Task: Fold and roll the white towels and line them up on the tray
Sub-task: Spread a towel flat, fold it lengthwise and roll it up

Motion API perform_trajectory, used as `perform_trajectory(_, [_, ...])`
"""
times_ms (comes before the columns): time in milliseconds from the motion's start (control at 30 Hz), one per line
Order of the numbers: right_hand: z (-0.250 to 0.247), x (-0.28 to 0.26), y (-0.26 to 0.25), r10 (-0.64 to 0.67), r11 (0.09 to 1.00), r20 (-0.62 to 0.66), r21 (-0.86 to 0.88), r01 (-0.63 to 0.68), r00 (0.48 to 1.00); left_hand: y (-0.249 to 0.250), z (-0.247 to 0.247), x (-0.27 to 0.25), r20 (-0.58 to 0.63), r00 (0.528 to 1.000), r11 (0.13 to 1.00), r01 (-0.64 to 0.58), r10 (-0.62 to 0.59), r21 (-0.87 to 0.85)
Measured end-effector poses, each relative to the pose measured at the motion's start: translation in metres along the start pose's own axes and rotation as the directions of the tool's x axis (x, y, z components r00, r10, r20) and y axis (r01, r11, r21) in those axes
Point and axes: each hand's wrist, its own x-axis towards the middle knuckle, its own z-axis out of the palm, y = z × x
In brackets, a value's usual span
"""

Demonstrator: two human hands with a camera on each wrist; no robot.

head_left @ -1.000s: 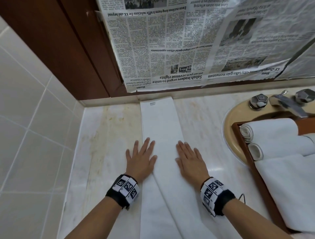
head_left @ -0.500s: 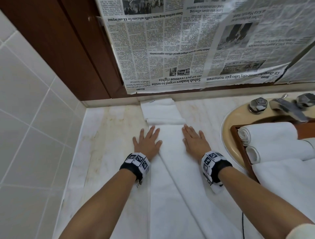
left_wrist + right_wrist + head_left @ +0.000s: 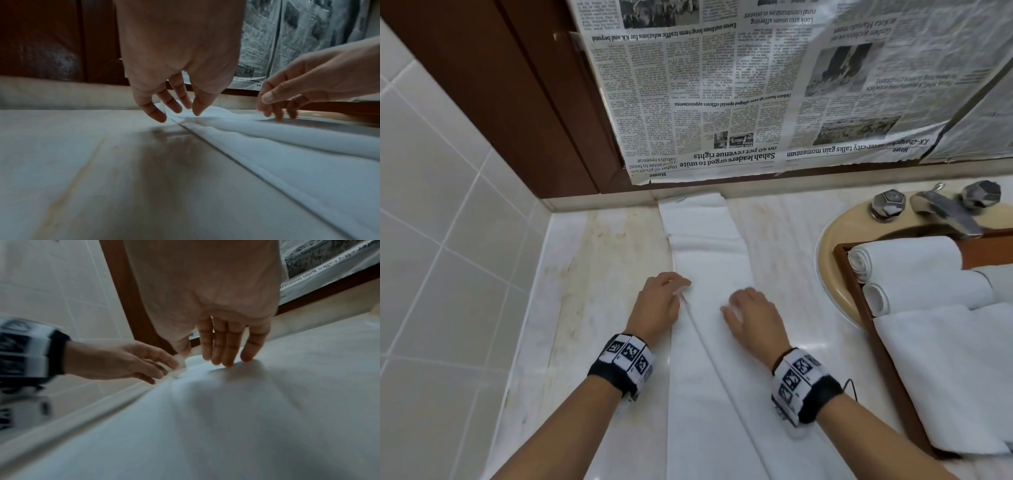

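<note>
A long white towel point(image 3: 709, 267), folded into a narrow strip, lies on the marble counter point(image 3: 602, 274) from the back wall toward me, with a shallow ridge across its far end. My left hand point(image 3: 664, 301) hovers at the strip's left edge, fingers arched down, tips touching the cloth point(image 3: 287, 154). My right hand point(image 3: 746, 308) is on the strip's middle, its fingertips point(image 3: 226, 361) pressing the cloth point(image 3: 246, 418). Neither hand grips anything. On the right, a brown wooden tray point(image 3: 887, 370) holds two rolled towels point(image 3: 907, 257) point(image 3: 928, 294) and a flat folded towel point(image 3: 955, 377).
The tray sits over a beige sink basin point(image 3: 832, 246) with a metal faucet point(image 3: 945, 212) behind it. Newspaper point(image 3: 756, 85) covers the back wall above the counter. A tiled wall point(image 3: 448, 240) closes off the left side.
Both hands slid forward flat along the strip, then drew back toward me. Their fingers have risen from flat to arched. A ridge has appeared across the towel's far end.
</note>
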Motion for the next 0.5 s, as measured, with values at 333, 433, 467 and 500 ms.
perform_trajectory(333, [0.007, -0.031, -0.044, 0.179, 0.972, 0.345, 0.082, -0.22, 0.921, 0.002, -0.003, -0.002, 0.051, 0.999, 0.998, -0.009, 0.012, -0.063])
perform_trajectory(433, [0.004, -0.033, -0.051, 0.192, 0.938, 0.318, 0.218, -0.269, 0.928, 0.004, -0.012, -0.002, 0.063, 0.998, 0.994, -0.008, 0.015, -0.106])
perform_trajectory(467, [0.002, -0.034, -0.055, 0.193, 0.924, 0.296, 0.267, -0.275, 0.936, 0.004, -0.015, -0.003, 0.058, 0.998, 0.993, -0.009, 0.016, -0.12])
perform_trajectory(500, [0.001, -0.036, -0.061, 0.191, 0.909, 0.272, 0.314, -0.275, 0.943, 0.002, -0.018, -0.003, 0.048, 0.999, 0.99, -0.011, 0.018, -0.14])
